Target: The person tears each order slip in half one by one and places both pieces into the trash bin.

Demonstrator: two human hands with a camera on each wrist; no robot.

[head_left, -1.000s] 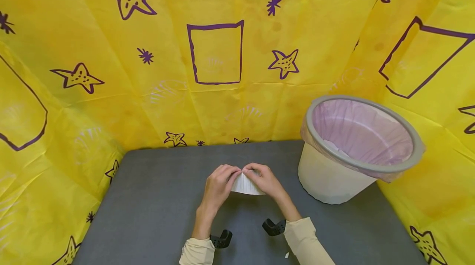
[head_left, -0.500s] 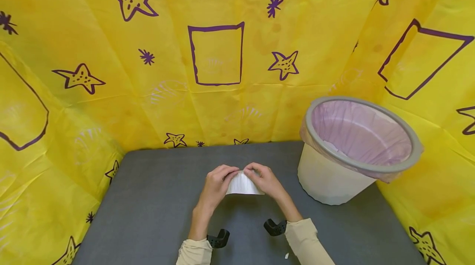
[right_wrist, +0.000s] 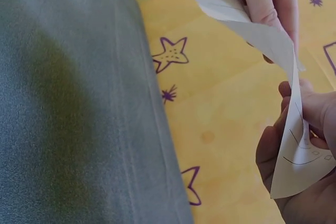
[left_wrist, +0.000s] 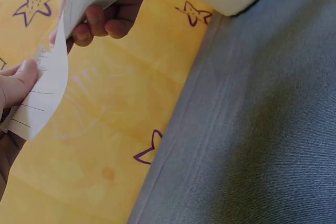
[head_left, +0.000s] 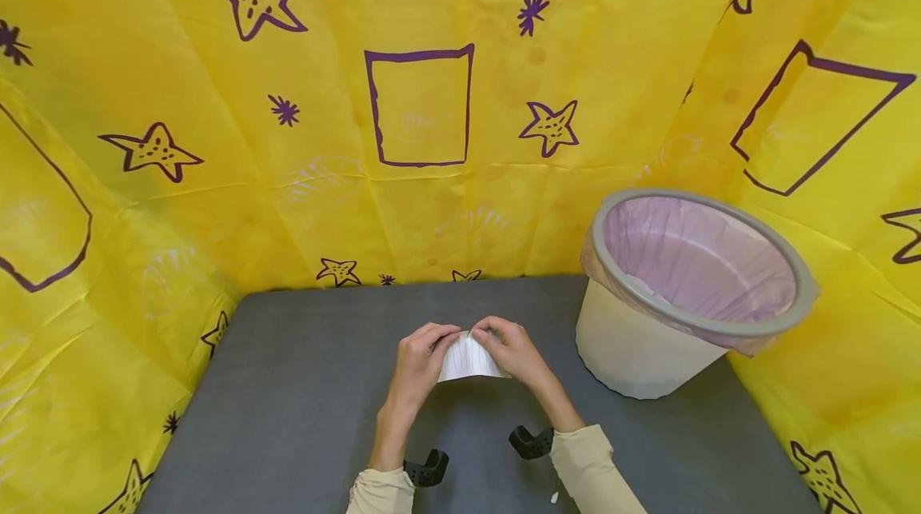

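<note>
Both hands hold one small white sheet of paper (head_left: 471, 358) printed with thin lines, up in front of the body over the table. My left hand (head_left: 420, 358) pinches its upper edge on the left, thumb on the near face. The right hand (head_left: 507, 346) pinches the same edge a short way to the right. In the left wrist view the paper (left_wrist: 44, 95) bends and twists between the hands. From the right wrist, the paper (right_wrist: 294, 145) shows a sharp bend between the two grips, with small boxes printed on it. Some fingers are hidden behind the sheet.
A pale bin (head_left: 647, 346) with a grey rim and a pinkish liner stands at the right of the grey table (head_left: 309, 402). A tiny white scrap (head_left: 555, 497) lies near the right sleeve. Yellow patterned cloth (head_left: 424, 218) surrounds the table on the back and sides.
The left hand has shifted slightly left from the right hand, and more of the paper shows between them. Both hands keep their pinch. The right hand has barely moved.
</note>
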